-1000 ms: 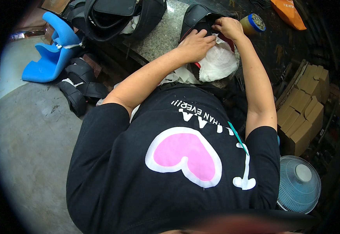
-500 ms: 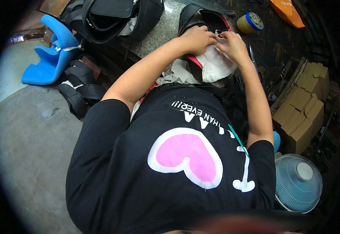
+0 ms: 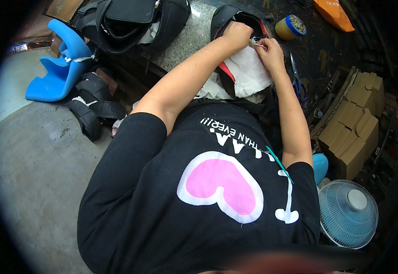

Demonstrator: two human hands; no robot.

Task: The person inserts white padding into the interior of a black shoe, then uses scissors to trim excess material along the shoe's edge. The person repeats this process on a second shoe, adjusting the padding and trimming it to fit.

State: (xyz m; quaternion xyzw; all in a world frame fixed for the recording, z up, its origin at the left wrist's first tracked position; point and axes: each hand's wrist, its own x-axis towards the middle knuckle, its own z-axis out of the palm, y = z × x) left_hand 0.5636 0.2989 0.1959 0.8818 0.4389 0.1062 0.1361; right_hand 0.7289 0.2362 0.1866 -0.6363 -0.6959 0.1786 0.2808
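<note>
In front of me on the bench lies a black curved piece with red trim (image 3: 221,22), which looks like part of a bag or padded gear. White cloth (image 3: 248,75) covers its near side. My left hand (image 3: 237,35) reaches over its opening, knuckles up and fingers bent down, the fingertips hidden. At the cloth's upper right edge my right hand (image 3: 270,54) pinches the white material between thumb and fingers, close beside the left hand. A red edge shows at the left of the cloth, under my left forearm.
A jar with a blue lid (image 3: 291,27) and blue-handled scissors (image 3: 298,83) lie right of the work. Black bags (image 3: 130,23) sit at the back left, near blue foam (image 3: 59,68). Cardboard boxes (image 3: 352,118) and a fan (image 3: 349,212) stand on my right.
My left hand has turned and its fingers now point down into the black piece's opening, out of sight. The right hand stays at the cloth's edge. Scissors show more fully.
</note>
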